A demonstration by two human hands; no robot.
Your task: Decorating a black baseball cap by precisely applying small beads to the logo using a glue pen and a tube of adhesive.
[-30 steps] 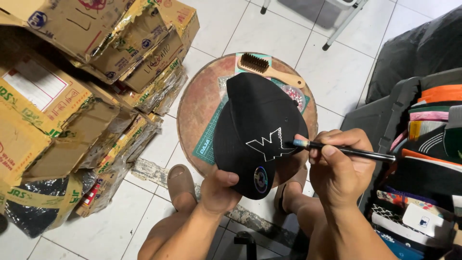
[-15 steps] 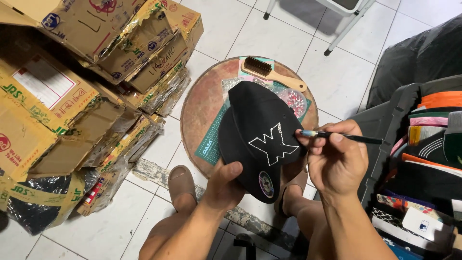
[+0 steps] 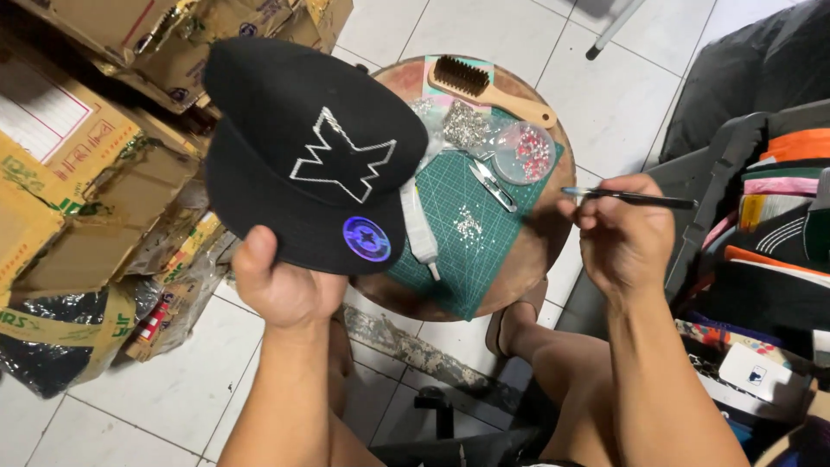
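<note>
Holding up a black cap [image 3: 303, 147] by the edge of its brim, the left hand [image 3: 285, 290] has its grip closed on that brim, thumb on top, right below the round holographic sticker [image 3: 367, 239]. The cap is lifted off to the left of the green cutting mat [image 3: 458, 259], brim toward the camera, with a jagged outline design [image 3: 339, 160] in tiny sparkly stones on the front panel. To the right of the mat, the right hand [image 3: 624, 238] is pinched shut on a thin black pen-like tool [image 3: 631, 199], held level with its tip pointing back toward the mat, well apart from the cap. The mat lies on a small round wooden surface [image 3: 527, 259]. On the mat there's a little scatter of loose stones [image 3: 469, 227], a white tube-shaped applicator [image 3: 418, 227] at its left edge just beside the cap brim, and tweezers [image 3: 491, 183] further up. Past the mat's far edge sits a round clear dish of pinkish beads [image 3: 524, 154], a clear bag of silver stones [image 3: 467, 128] next to it, then a wooden brush [image 3: 488, 91] at the far rim. Way left of the mat are crushed cardboard boxes [image 3: 78, 173], and to the right, stacked caps [image 3: 778, 225].
</note>
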